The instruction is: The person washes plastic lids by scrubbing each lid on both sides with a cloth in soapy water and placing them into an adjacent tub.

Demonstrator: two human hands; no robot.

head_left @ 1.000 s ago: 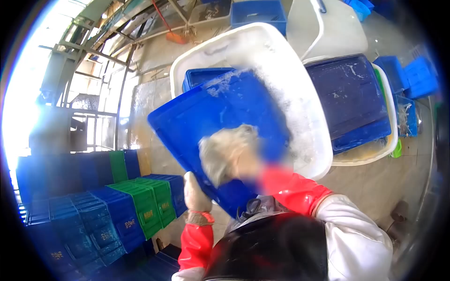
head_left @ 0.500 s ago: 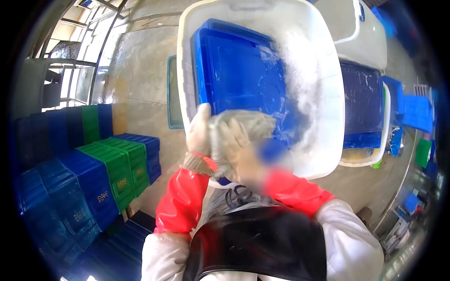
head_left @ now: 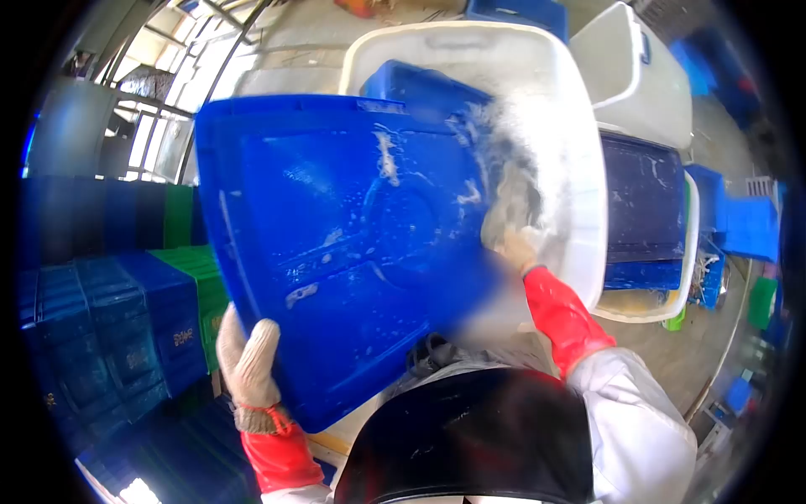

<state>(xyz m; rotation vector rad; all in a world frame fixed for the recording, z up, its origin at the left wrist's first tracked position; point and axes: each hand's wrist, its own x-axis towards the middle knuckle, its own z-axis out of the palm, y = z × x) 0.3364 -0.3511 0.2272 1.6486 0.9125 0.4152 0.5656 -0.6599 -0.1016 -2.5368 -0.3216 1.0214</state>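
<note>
A large blue plastic lid (head_left: 336, 210), wet and streaked with foam, is tilted up across the left side of a white tub (head_left: 598, 193). My left hand (head_left: 250, 357), in a pale knitted glove, grips the lid's lower left edge, thumb over its face. Down in the foamy water (head_left: 558, 168), my gloved right hand (head_left: 515, 249) is closed on a wet grey cloth (head_left: 506, 200), beside the lid's right side. Another blue plastic piece (head_left: 411, 84) lies behind the lid in the tub. Blur hides the lid's lower right corner.
Blue crates (head_left: 159, 315) and a green crate (head_left: 201, 286) are stacked at the left. Right of the tub stand a dark blue bin (head_left: 642, 197) in another white tub (head_left: 693, 227) and a white container (head_left: 663, 84). More blue crates (head_left: 750, 227) sit farther right.
The blue lid has come up and left out of the tub in my left hand. My right hand has moved right with the cloth, into the foamy water. Before, both hands were on the cloth.
</note>
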